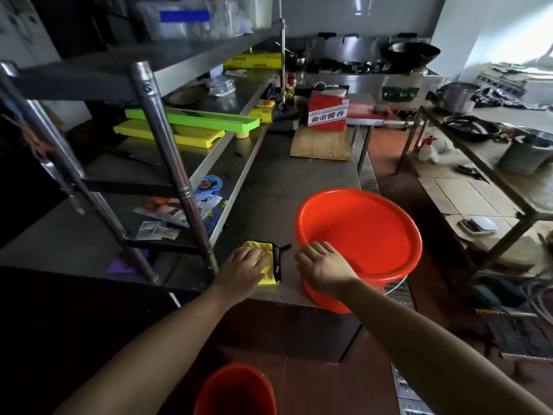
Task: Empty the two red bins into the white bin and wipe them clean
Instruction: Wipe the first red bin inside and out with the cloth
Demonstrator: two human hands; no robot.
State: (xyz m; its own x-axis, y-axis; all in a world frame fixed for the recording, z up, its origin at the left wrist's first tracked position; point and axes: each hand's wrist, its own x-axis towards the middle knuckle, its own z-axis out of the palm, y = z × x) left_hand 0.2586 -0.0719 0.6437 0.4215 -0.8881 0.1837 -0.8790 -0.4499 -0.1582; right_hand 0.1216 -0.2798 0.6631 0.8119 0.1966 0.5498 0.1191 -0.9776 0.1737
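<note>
A red bin [359,235] sits at the near right corner of the steel surface [278,181], and the right hand [321,265] curls over its near rim, gripping it. Just beside it, the left hand [244,265] presses on a yellow cloth [266,265], fingers seemingly bent into it. A second red bin [236,390] stands on the floor below. Farther back, a red box [328,110] reads "森帝酱香".
</note>
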